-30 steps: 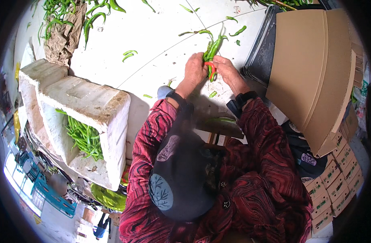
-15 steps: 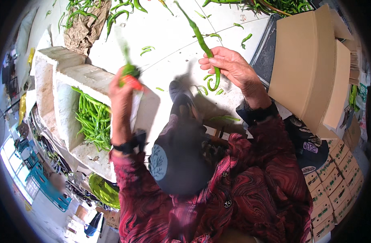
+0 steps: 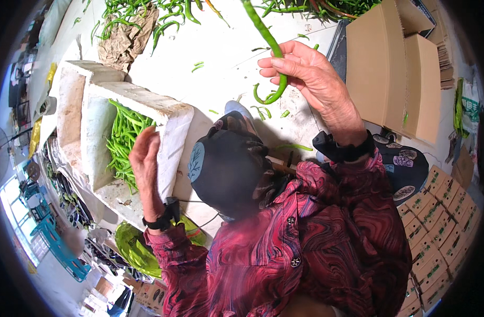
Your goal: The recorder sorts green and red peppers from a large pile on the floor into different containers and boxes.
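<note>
Green pepper (image 3: 269, 39), long, hook-ended, clamped in right fingers (image 3: 288, 65); left fingers (image 3: 142, 150), cannot tell whether apart or together

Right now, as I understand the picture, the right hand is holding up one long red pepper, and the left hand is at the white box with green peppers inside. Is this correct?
Not quite: the long pepper in the right hand is green, not red, as the head view shows. The left hand is indeed at the white box with green peppers inside.
</note>
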The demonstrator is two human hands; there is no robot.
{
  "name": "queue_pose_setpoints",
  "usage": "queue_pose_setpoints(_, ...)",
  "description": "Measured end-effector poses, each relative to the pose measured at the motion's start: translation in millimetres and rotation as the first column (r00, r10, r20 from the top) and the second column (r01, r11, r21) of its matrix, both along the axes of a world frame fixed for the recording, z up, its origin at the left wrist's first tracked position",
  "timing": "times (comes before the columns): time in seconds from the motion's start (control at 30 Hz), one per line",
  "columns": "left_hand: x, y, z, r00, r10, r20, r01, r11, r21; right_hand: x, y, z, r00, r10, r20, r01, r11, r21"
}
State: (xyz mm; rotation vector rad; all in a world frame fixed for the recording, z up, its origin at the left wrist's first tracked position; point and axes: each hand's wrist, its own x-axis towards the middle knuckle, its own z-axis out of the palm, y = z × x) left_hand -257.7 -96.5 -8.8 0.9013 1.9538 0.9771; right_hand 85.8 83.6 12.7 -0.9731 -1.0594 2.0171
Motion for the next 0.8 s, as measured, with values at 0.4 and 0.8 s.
queue_pose_setpoints(0.4, 123, 103, 53, 0.785, -0.475, 0.397, 0.389, 0.878, 0.280, -79, -7, 35, 0.947, -0.081, -0.311, 0.090, 0.996, 0.015)
queue_pose_setpoints(0.8, -89, -57, -47, 0.153, -0.286, 0.946, -0.552, 0.769, 0.322, 30, -50, 73, 0.983, -0.113, -0.143, 0.140, 0.970, 0.199)
